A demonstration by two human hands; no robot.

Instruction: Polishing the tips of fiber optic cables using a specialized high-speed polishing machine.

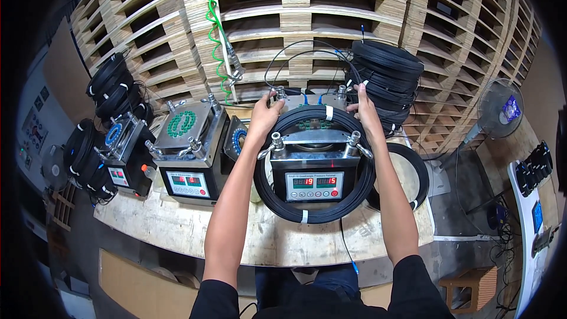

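Observation:
My left hand (264, 117) is at the back left corner of a pressure polishing machine (313, 182), thumb and forefinger apart beside a metal corner post (281, 92). Across from it, my right hand (367, 115) has its forefinger raised and thumb apart, close to the back right post (342, 90). Whether either hand touches a clamp lever is hidden. A large coil of black cable (305, 215), bound with white ties, rings the machine's front and its lit red display. Thin black cable (313, 41) loops up behind the machine, with blue connectors (320, 100) on its top.
Two more polishing machines (188, 184) (121, 176) stand to the left on the wooden table (177, 227). Stacked black coils (387, 74) rise behind my right hand; another coil (420, 171) lies beside it. A green spiral hose (211, 23) hangs before stacked pallets (295, 0). A fan (499, 109) stands right.

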